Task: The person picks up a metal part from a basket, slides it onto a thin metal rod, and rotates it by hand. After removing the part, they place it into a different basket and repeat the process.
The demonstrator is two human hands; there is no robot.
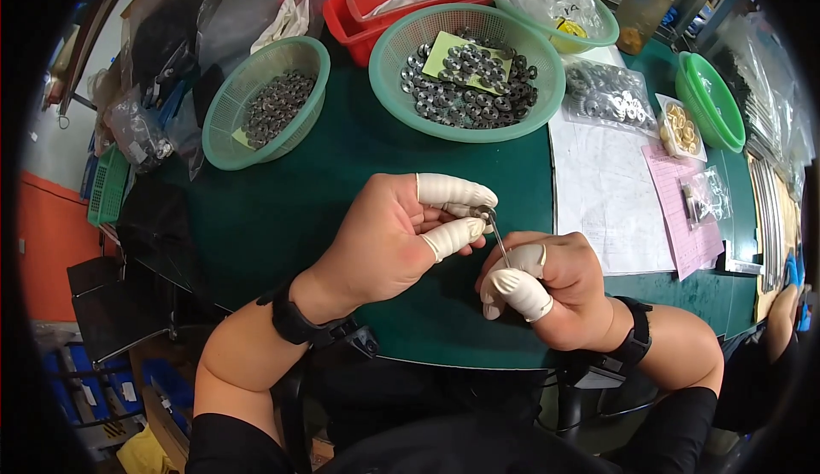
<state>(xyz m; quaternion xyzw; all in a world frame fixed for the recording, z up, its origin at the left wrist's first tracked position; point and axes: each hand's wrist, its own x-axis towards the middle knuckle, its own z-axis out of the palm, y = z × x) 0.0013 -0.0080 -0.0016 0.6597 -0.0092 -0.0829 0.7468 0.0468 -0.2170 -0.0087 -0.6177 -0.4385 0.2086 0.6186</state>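
My left hand [384, 226], with white finger cots on thumb and fingers, pinches a small round metal part [483, 212] over the front of the green table. My right hand [547, 282], also in finger cots, is closed on a thin metal rod-like tool [500, 243]. The tool's far end meets the small part; whether it enters a hole there I cannot tell. Beyond my hands, a large pale green basket [465, 131] holds many similar metal parts [427, 98] and a yellow paper slip [468, 61]. To its left, a smaller basket [224, 154] holds more of them.
A red tray [342, 21] stands behind the baskets. Right of them lie a bag of metal parts [606, 90], a white sheet [598, 192], a pink sheet [675, 209] and a small tray of brass-coloured pieces [679, 128]. Green bowls [711, 102] sit at the right. Another person's arm [779, 320] shows at far right.
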